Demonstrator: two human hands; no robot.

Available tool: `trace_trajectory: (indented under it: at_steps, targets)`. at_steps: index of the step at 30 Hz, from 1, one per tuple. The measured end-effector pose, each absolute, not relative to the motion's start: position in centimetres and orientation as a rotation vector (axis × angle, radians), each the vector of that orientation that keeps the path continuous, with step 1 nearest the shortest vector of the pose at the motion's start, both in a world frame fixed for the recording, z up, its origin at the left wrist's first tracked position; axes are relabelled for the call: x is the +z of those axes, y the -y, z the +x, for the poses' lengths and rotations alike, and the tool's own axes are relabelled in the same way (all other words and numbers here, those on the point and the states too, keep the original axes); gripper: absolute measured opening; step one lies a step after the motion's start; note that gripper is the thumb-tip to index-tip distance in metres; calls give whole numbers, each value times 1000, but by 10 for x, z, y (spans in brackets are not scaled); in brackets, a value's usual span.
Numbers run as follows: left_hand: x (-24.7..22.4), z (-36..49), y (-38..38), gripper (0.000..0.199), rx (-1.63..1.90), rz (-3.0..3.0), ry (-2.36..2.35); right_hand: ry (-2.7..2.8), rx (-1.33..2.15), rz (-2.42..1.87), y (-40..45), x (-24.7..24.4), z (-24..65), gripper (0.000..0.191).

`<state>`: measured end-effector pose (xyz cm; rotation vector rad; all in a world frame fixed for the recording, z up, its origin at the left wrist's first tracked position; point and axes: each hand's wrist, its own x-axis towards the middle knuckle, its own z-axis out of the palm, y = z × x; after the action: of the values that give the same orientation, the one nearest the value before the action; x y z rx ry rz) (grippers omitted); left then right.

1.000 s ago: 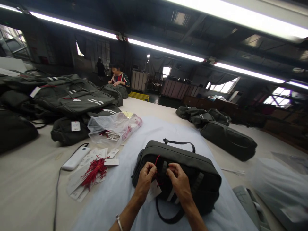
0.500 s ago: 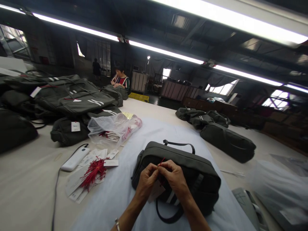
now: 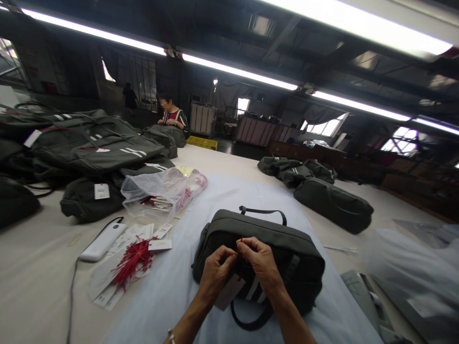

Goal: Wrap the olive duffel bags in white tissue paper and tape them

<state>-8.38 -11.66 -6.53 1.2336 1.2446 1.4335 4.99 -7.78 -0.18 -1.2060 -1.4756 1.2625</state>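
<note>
A dark green duffel bag (image 3: 279,239) with white stripes and black handles lies in front of me on a light blue cloth (image 3: 172,277). Over its front side, my left hand (image 3: 217,270) pinches a thin red tag string (image 3: 235,253). My right hand (image 3: 260,260) is closed on the same string a little to the right, at the bag's upper front. From the string a white paper tag (image 3: 230,291) hangs below my fingers. Exactly where the string meets the bag is hidden by my fingers.
To the left lie red strings (image 3: 134,260) with white tags, a white power bank (image 3: 103,241) with a cable, and a clear plastic bag (image 3: 168,191) of tags. Green bags (image 3: 103,148) pile up behind; another bag (image 3: 333,205) lies right. A co-worker (image 3: 174,117) stands at the far end.
My fingertips have drawn slightly apart along the red string. The white tag hangs more plainly in view below my left hand. The whole view has shifted a little.
</note>
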Motion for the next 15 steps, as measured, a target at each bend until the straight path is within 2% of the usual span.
trace_trajectory:
  at_steps: [4, 7, 11, 15]
  targets:
    - [-70, -91, 117, 19, 1570, 1520, -1373, 1527, 1223, -1201, 75, -1, 53, 35]
    - [-62, -102, 112, 25, 1642, 2163, -1454, 1552, 1169, -1168, 68, 4, 56, 31]
    - [-37, -116, 90, 29, 1289, 2967, -1371, 1499, 1309, -1148, 56, 14, 56, 26]
    - [-14, -122, 68, 22, 1092, 3201, -1294, 1386, 1442, -1170, 46, 20, 52, 31]
